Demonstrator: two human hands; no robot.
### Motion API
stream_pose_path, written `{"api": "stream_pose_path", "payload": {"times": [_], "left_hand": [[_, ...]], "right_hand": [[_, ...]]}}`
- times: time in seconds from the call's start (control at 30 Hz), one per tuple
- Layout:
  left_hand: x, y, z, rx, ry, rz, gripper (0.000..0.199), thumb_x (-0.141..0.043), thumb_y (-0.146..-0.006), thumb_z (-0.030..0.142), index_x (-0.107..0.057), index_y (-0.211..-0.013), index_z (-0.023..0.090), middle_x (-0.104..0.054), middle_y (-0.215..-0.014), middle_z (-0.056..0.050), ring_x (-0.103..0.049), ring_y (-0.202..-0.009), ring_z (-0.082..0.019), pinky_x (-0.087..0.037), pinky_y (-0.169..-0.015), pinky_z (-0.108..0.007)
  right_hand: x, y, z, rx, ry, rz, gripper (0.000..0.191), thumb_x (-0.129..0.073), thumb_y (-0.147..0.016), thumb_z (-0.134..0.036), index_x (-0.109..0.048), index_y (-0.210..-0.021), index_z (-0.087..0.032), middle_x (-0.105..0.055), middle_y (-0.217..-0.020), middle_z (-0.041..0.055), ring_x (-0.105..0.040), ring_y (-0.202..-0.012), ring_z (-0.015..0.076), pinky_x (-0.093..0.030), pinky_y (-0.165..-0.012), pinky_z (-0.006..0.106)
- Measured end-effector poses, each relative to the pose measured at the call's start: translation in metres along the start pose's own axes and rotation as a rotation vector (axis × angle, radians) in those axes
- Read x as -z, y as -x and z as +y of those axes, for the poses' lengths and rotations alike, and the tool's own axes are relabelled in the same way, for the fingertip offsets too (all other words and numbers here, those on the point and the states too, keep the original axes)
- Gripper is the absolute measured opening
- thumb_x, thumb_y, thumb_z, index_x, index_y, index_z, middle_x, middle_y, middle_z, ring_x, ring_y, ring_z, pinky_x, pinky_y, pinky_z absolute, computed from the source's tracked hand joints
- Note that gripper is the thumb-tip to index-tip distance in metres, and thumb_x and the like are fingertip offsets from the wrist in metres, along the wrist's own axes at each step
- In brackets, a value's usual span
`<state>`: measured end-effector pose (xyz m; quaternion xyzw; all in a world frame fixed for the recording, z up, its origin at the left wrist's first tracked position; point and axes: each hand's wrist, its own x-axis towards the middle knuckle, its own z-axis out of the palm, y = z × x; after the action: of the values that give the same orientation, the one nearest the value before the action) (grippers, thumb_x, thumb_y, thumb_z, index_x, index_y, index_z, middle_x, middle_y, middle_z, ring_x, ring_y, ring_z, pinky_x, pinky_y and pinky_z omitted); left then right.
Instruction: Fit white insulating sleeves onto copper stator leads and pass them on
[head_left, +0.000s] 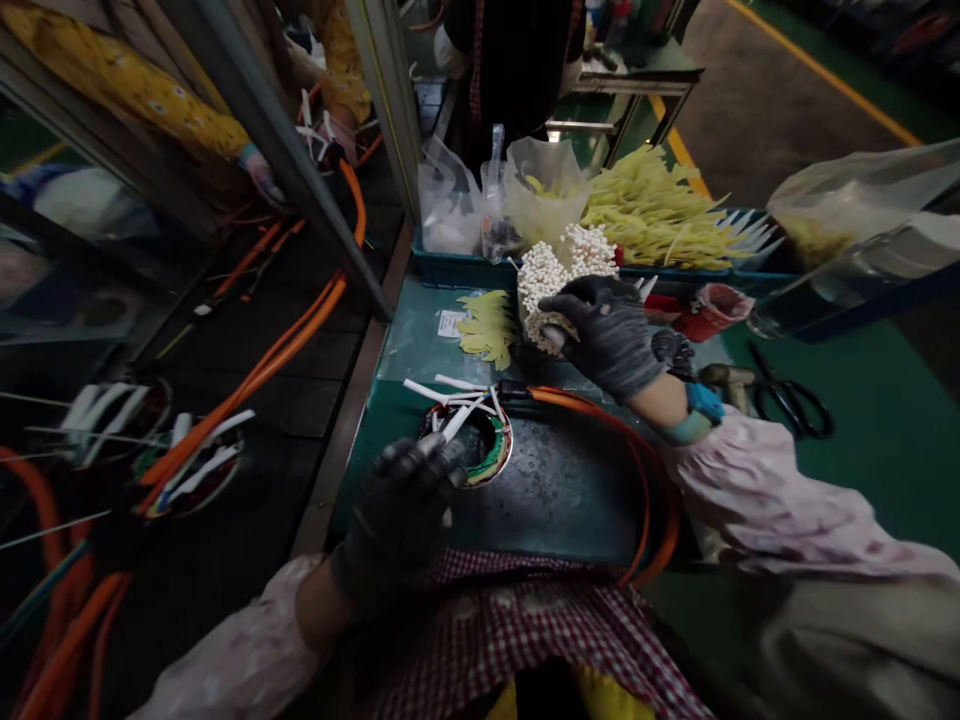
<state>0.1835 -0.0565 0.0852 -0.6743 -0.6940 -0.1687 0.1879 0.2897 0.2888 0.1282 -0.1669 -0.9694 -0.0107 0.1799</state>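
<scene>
My left hand (405, 495), in a dark glove, is at the near left side of a wound ring-shaped coil (499, 462). Its fingers are closed on a white sleeve (463, 420) that rises from the ring; the fingertips are partly hidden. Several more white-sleeved leads fan out from a black joint (514, 390) on an orange cable (570, 400). My gloved right hand (604, 330) reaches to a bundle of thin white tubes (544, 275), seen end-on. Its index finger and thumb pinch at the bundle's near side; what exactly lies between them is hard to see.
Yellow-green strips (487, 328) lie left of the bundle. Behind stands a blue tray (457, 268) with bags and more strips (652, 215). Scissors (791, 400) and a hammer (727, 380) are at right. A metal post (285, 150) and a conveyor with coils flank the left; co-workers stand beyond.
</scene>
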Motion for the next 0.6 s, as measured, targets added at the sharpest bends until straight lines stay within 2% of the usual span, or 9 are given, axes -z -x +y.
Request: {"api": "stream_pose_path", "payload": {"times": [0.07,0.13,0.27,0.33,0.4,0.5,0.6], "left_hand": [[-0.006,-0.001,-0.002,-0.003,0.060,0.004,0.031,-0.060,-0.097,0.014,-0.069,-0.125,0.025,-0.083,-0.135,-0.003,-0.065,-0.140,-0.030,-0.039,-0.127,-0.052],[-0.015,-0.002,-0.006,0.001,0.124,-0.001,0.023,-0.067,-0.099,0.023,-0.069,-0.121,0.026,-0.083,-0.131,-0.002,-0.064,-0.142,-0.030,-0.037,-0.131,-0.054],[-0.042,0.003,-0.015,0.038,0.179,0.118,0.020,-0.084,-0.092,0.033,-0.070,-0.106,0.029,-0.083,-0.116,-0.001,-0.070,-0.132,-0.029,-0.050,-0.122,-0.052],[-0.052,0.008,-0.015,0.064,0.180,0.136,0.022,-0.088,-0.089,0.035,-0.070,-0.100,0.029,-0.082,-0.110,-0.003,-0.072,-0.129,-0.031,-0.056,-0.115,-0.053],[-0.060,0.010,-0.011,0.092,0.184,0.133,0.023,-0.088,-0.086,0.035,-0.069,-0.098,0.028,-0.081,-0.103,-0.003,-0.073,-0.127,-0.033,-0.059,-0.109,-0.054],[-0.066,0.007,-0.003,0.120,0.174,0.205,0.024,-0.087,-0.087,0.035,-0.067,-0.096,0.027,-0.080,-0.094,-0.002,-0.073,-0.122,-0.034,-0.058,-0.107,-0.054],[-0.070,0.000,0.000,0.129,0.146,0.270,0.024,-0.087,-0.089,0.037,-0.067,-0.097,0.026,-0.079,-0.091,-0.003,-0.072,-0.120,-0.034,-0.055,-0.104,-0.052]], "right_hand": [[-0.006,-0.016,-0.006,-0.010,0.047,-0.044,0.030,-0.069,-0.103,-0.030,-0.082,-0.128,-0.020,-0.075,-0.140,0.0182,-0.064,-0.123,0.0393,-0.049,-0.102,0.054],[-0.009,-0.026,-0.012,-0.022,0.085,-0.077,0.028,-0.064,-0.104,-0.025,-0.082,-0.124,-0.018,-0.073,-0.144,0.0201,-0.062,-0.127,0.0422,-0.048,-0.103,0.058],[-0.012,-0.029,-0.014,-0.002,0.079,-0.077,0.030,-0.055,-0.104,-0.015,-0.081,-0.120,-0.013,-0.075,-0.137,0.0242,-0.063,-0.129,0.0446,-0.049,-0.104,0.063],[-0.013,-0.025,-0.009,0.009,-0.038,-0.030,0.027,-0.058,-0.103,-0.017,-0.080,-0.118,-0.014,-0.077,-0.134,0.0226,-0.065,-0.125,0.0422,-0.050,-0.105,0.062],[-0.017,-0.020,-0.004,-0.001,-0.189,0.036,0.024,-0.062,-0.102,-0.020,-0.080,-0.118,-0.016,-0.080,-0.129,0.0186,-0.070,-0.118,0.0365,-0.054,-0.105,0.057],[-0.020,-0.013,-0.001,-0.019,-0.376,0.111,0.020,-0.064,-0.105,-0.028,-0.080,-0.117,-0.022,-0.084,-0.117,0.0124,-0.075,-0.104,0.0275,-0.061,-0.097,0.046],[-0.007,-0.002,-0.006,-0.071,-0.695,0.252,0.014,-0.069,-0.105,-0.033,-0.079,-0.111,-0.025,-0.085,-0.106,0.0082,-0.078,-0.093,0.0222,-0.065,-0.089,0.041]]}}
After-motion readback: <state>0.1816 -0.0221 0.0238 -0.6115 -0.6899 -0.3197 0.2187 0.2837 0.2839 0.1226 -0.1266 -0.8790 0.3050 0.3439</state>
